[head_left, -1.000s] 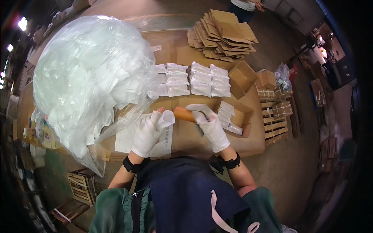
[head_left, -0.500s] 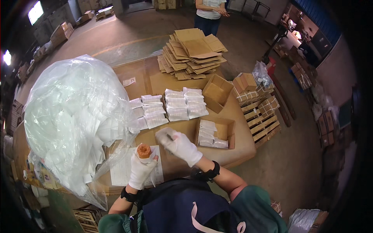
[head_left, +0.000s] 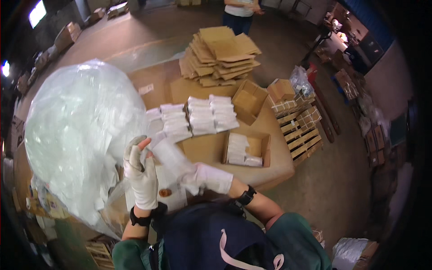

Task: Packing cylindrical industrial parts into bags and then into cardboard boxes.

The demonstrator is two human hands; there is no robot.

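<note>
My left hand (head_left: 141,173), in a white glove with thumb and a fingertip bare, is raised with its fingers apart beside the big plastic bag. Its fingertips are close to the end of a white translucent pouch (head_left: 170,155). The other end of that pouch is in my right hand (head_left: 204,178), gloved and smeared by motion. Below the pouch, a small round orange-brown piece (head_left: 165,192) is on a printed paper sheet (head_left: 179,198) near my body. White wrapped packs (head_left: 201,119) sit in rows on the cardboard-covered table (head_left: 198,150).
A large clear bag of white pouches (head_left: 83,135) fills the table's left side. An open carton (head_left: 266,155) with several packs and another open carton (head_left: 249,101) are at the right. Flattened cardboard (head_left: 220,54) is stacked behind. A person (head_left: 238,13) stands beyond; a pallet (head_left: 300,144) is right.
My left hand has let go of the orange-brown piece, which is now on the paper, and has risen up and left. My right hand has come down, now with a white pouch.
</note>
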